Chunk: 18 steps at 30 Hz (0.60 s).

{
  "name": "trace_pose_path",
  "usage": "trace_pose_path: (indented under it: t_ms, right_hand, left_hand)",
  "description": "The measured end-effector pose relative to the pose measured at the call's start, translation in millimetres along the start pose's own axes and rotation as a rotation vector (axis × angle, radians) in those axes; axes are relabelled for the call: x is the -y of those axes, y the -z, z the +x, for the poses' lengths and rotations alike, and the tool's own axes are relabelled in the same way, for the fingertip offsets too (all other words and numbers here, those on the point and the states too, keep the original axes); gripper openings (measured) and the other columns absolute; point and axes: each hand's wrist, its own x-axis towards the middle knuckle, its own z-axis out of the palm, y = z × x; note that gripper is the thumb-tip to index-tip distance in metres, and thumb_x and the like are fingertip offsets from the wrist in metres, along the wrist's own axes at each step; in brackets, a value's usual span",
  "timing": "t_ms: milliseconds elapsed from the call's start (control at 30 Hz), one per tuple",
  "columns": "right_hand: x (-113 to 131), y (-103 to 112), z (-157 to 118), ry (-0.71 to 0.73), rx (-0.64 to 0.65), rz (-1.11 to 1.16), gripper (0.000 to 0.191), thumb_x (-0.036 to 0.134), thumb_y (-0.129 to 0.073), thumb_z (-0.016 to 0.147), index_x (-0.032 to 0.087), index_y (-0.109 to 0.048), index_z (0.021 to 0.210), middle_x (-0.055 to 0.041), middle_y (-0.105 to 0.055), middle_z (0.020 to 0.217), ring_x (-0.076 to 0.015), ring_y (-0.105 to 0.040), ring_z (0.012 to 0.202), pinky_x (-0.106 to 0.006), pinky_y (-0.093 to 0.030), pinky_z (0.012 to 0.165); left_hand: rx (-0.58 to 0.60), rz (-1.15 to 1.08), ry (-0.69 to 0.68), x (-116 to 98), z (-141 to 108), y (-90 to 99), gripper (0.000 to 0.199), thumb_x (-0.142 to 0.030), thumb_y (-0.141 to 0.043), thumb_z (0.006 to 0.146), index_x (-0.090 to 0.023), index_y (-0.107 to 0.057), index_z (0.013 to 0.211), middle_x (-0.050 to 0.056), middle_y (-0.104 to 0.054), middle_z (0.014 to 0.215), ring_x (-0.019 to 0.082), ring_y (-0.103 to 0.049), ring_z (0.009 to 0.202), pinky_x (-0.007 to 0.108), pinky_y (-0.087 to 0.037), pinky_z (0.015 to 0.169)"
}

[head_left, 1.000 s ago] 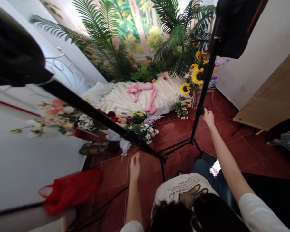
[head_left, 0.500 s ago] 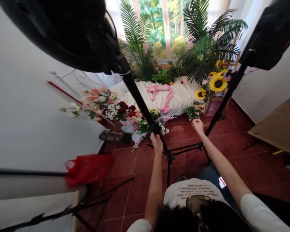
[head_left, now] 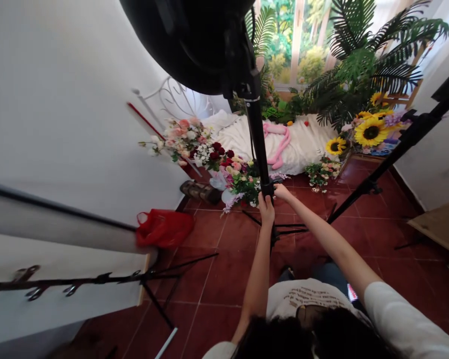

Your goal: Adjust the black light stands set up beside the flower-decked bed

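Here — both hands [head_left: 267,212] [head_left: 282,191], arms [head_left: 260,267] outstretched, at the pole [head_left: 260,149] (black).

Printed lines [head_left: 311,295] cross the white shirt [head_left: 280,301]; none can be read.

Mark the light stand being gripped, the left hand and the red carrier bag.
Light stand [head_left: 257,137], head view: upper part of its pole.
Left hand [head_left: 267,211], head view: back of the hand.
Red carrier bag [head_left: 166,230], head view: middle of its side.

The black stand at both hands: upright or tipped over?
Upright: the black stand rises past the left hand and right hand to its large black head.
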Motion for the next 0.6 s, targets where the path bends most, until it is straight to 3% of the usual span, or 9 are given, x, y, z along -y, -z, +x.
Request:
trace_pose_path:
  t_ms: [200,400,600]
  right_hand:
    - [6,2,-3,-0.036,0.031,0.012,0.020,0.009,-0.057,0.072,0.019,-0.050,0.055,0.0060,-0.046,0.042,-0.0079,-0.043,0.042,-0.018,-0.040,0.046]
    - [11,6,-6,-0.162,-0.023,-0.257,0.021,0.013,-0.058,0.074,0.017,-0.055,0.054,0.0022,-0.051,0.044,-0.0125,-0.056,0.053,-0.020,-0.046,0.062]
    - [17,8,-9,-0.169,-0.089,-0.421,0.009,0.021,-0.062,0.073,0.017,-0.067,0.066,-0.0033,-0.069,0.068,-0.0178,-0.066,0.076,-0.020,-0.047,0.069]
  left_hand:
    - [-0.008,0.006,-0.038,5,2,-0.3,0.070,-0.079,-0.034,0.085,-0.018,-0.057,0.112,0.012,-0.066,0.104,0.023,-0.063,0.100,0.033,-0.048,0.091]
    - [-0.040,-0.002,-0.065,8,1,-2.9,0.069,-0.077,-0.035,0.086,-0.017,-0.057,0.110,0.011,-0.065,0.099,0.022,-0.062,0.091,0.033,-0.048,0.085]
    - [-0.033,0.018,-0.073,9,2,-1.0,0.068,-0.077,-0.035,0.087,-0.017,-0.057,0.111,0.011,-0.065,0.099,0.022,-0.062,0.093,0.033,-0.048,0.086]
